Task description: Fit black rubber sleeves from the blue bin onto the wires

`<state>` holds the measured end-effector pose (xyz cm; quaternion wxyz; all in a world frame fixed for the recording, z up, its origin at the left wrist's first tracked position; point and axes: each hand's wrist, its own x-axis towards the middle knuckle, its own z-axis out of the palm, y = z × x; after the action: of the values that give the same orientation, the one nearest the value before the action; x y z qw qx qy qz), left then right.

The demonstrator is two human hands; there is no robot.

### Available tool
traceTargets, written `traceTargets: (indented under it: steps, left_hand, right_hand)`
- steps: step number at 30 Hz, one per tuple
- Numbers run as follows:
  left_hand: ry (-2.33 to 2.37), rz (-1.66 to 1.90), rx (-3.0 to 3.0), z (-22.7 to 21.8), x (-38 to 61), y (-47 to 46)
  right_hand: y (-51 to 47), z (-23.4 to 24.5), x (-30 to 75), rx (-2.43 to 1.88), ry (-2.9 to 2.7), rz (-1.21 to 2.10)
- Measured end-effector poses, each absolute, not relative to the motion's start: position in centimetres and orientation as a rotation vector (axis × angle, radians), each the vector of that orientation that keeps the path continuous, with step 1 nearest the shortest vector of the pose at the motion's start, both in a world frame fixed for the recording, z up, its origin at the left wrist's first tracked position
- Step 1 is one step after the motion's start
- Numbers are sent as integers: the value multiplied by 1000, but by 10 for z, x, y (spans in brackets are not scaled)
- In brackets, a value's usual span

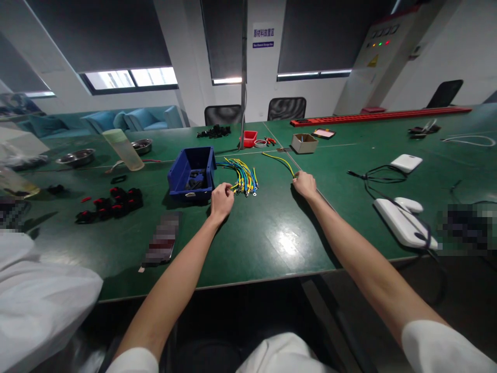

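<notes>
clamps fingers of right hand (306,185) on one yellow wire (286,162) over table (248,243), apart from wire pile (244,176); has left hand (222,201) at pile's edge, cannot tell its grip. appears to have one singled out, many left bunched.

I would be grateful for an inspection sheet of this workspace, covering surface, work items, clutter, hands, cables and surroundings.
Surface: green table, with a bright reflection near its front.
Work items: bundle of yellow, green and blue wires beside a blue bin with dark parts inside; single yellowish wire apart from the bundle.
Clutter: black-and-red parts, cardboard box, translucent bottle.
Hands: left hand at the bundle, grip unclear; right hand holds one end of the single wire.
Cables: black cable near white devices.
Surroundings: wall sign, blue sofas, cabinet with lit indicators.
</notes>
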<state>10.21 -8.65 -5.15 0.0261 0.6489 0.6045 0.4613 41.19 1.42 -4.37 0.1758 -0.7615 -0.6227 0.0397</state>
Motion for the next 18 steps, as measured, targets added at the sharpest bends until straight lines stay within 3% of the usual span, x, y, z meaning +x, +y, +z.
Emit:
traceTargets:
  steps: [18]
  left_hand:
    - [1831,1426,1923,-48,105,-88]
  right_hand:
    - [14,-43,411,-2209,-1685,106]
